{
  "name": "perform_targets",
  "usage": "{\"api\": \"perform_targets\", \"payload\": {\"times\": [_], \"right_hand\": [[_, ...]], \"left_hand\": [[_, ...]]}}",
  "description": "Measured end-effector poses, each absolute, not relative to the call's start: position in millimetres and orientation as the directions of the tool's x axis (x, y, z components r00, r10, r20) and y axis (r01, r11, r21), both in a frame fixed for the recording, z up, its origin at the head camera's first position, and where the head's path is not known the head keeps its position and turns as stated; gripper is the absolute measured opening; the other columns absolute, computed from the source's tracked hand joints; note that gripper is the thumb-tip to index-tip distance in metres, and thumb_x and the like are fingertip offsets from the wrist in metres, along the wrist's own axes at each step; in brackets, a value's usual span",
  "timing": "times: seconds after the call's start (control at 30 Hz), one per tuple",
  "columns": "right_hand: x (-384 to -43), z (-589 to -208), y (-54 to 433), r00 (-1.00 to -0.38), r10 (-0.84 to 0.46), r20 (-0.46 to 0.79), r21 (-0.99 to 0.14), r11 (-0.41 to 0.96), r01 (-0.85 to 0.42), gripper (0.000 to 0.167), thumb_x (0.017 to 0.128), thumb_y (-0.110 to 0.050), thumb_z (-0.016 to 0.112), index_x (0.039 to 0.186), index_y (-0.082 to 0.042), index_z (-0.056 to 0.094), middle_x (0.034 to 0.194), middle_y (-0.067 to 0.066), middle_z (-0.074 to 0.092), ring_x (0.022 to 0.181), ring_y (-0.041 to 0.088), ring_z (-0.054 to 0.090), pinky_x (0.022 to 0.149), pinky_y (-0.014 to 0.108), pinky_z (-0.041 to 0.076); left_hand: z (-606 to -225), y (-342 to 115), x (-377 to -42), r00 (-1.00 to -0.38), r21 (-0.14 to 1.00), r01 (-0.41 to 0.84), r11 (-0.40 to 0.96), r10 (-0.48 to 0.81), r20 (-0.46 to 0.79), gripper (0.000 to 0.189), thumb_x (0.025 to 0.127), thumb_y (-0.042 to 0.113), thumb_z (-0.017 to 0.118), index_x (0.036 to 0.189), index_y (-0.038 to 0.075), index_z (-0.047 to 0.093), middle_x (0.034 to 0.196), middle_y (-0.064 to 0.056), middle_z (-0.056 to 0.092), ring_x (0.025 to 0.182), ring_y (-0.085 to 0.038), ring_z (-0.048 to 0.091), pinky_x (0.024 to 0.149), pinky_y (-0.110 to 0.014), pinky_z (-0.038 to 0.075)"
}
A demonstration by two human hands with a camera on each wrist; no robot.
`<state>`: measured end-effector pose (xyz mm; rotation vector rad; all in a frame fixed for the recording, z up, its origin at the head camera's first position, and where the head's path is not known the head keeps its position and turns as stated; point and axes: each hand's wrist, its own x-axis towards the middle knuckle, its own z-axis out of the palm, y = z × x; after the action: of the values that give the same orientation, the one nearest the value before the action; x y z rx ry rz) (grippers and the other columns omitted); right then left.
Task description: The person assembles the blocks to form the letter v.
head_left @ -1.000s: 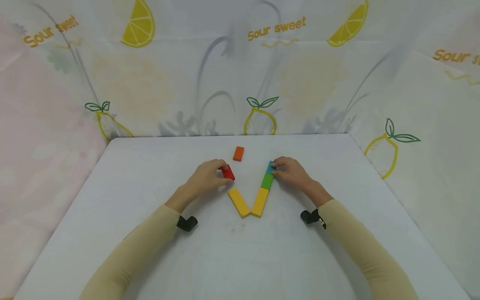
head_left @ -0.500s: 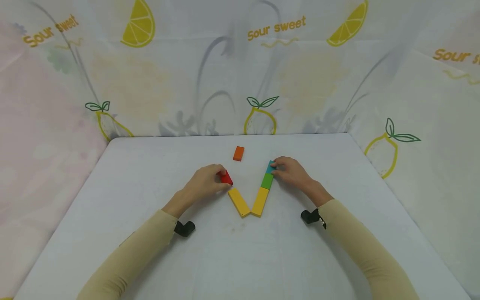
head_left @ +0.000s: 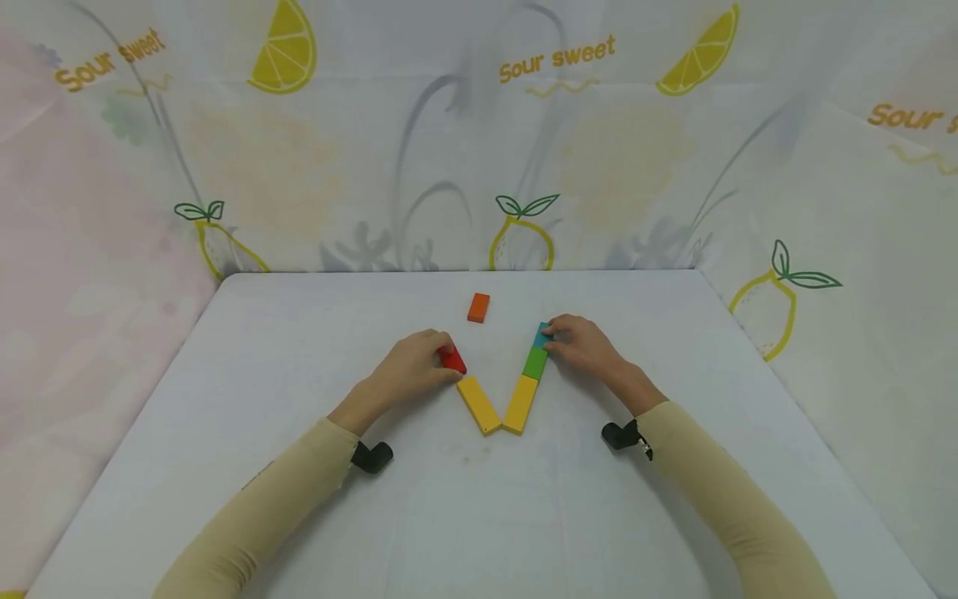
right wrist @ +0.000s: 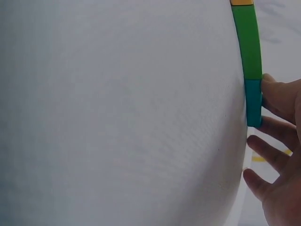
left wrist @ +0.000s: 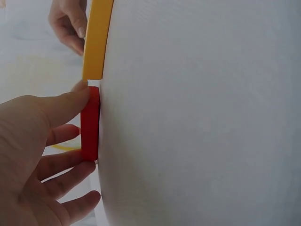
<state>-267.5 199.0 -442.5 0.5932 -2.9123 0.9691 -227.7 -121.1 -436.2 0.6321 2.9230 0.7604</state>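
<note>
My left hand pinches a red block between thumb and fingers, low over the table. In the left wrist view a narrow gap parts the red block from the end of a yellow block. That left yellow block meets a right yellow block at the near ends, forming a V. Beyond the right one lie a green block and then a blue block, end to end. My right hand holds the blue block between thumb and fingertip; the right wrist view shows it touching the green one.
An orange block lies alone farther back on the white table. Behind the table hangs a cloth printed with lemons. Both wrists carry small black devices.
My left hand has brought the red block nearer, toward the far end of the left yellow block. The right hand stays at the blue block. The head view has shifted slightly.
</note>
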Motion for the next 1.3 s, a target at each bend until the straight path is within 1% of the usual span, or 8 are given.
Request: {"api": "perform_targets", "payload": {"times": [0.13, 0.3, 0.5, 0.87, 1.3], "right_hand": [[-266.7, -443.8, 199.1, -0.924, -0.355, 0.145, -0.569, 0.734, -0.371, 0.029, 0.09, -0.011, 0.071, 0.116, 0.001, 0.07, 0.129, 0.021, 0.065, 0.125, 0.038, 0.057, 0.111, 0.051, 0.041], [-264.8, -442.4, 198.1, -0.924, -0.355, 0.141, -0.567, 0.736, -0.369, 0.03, 0.09, -0.012, 0.071, 0.117, 0.001, 0.07, 0.131, 0.021, 0.064, 0.127, 0.038, 0.056, 0.112, 0.05, 0.04], [-262.5, -440.0, 198.2, -0.92, -0.362, 0.152, -0.56, 0.736, -0.382, 0.03, 0.09, -0.011, 0.071, 0.116, 0.002, 0.07, 0.129, 0.021, 0.065, 0.125, 0.039, 0.057, 0.111, 0.051, 0.041], [-263.9, -440.2, 198.7, -0.922, -0.361, 0.138, -0.566, 0.736, -0.373, 0.03, 0.091, -0.012, 0.071, 0.118, 0.0, 0.07, 0.129, 0.019, 0.065, 0.124, 0.036, 0.058, 0.11, 0.049, 0.042], [-264.9, -443.8, 199.8, -0.915, -0.365, 0.17, -0.569, 0.722, -0.393, 0.028, 0.09, -0.01, 0.071, 0.116, 0.0, 0.07, 0.127, 0.018, 0.066, 0.122, 0.036, 0.059, 0.109, 0.049, 0.043]], "left_hand": [[-436.0, -121.2, -226.6, -0.913, 0.48, 0.386, 0.788, 0.402, 0.074, 0.027, 0.089, 0.037, 0.075, 0.104, 0.017, 0.066, 0.1, 0.001, 0.065, 0.088, -0.016, 0.056, 0.08, -0.032, 0.05], [-434.7, -120.8, -225.4, -0.909, 0.488, 0.394, 0.779, 0.409, 0.08, 0.023, 0.091, 0.033, 0.073, 0.104, 0.015, 0.066, 0.099, -0.001, 0.066, 0.088, -0.017, 0.057, 0.081, -0.032, 0.05], [-434.5, -119.3, -225.1, -0.907, 0.49, 0.395, 0.777, 0.415, 0.072, 0.024, 0.091, 0.032, 0.073, 0.104, 0.014, 0.065, 0.099, -0.002, 0.065, 0.088, -0.018, 0.056, 0.082, -0.032, 0.051], [-435.3, -116.5, -221.2, -0.909, 0.478, 0.392, 0.786, 0.41, 0.07, 0.029, 0.091, 0.037, 0.072, 0.104, 0.013, 0.064, 0.1, -0.003, 0.063, 0.088, -0.018, 0.054, 0.081, -0.031, 0.05], [-436.2, -115.3, -219.5, -0.908, 0.484, 0.39, 0.784, 0.414, 0.062, 0.029, 0.09, 0.037, 0.073, 0.105, 0.014, 0.063, 0.1, -0.002, 0.061, 0.087, -0.016, 0.054, 0.079, -0.028, 0.05]]}}
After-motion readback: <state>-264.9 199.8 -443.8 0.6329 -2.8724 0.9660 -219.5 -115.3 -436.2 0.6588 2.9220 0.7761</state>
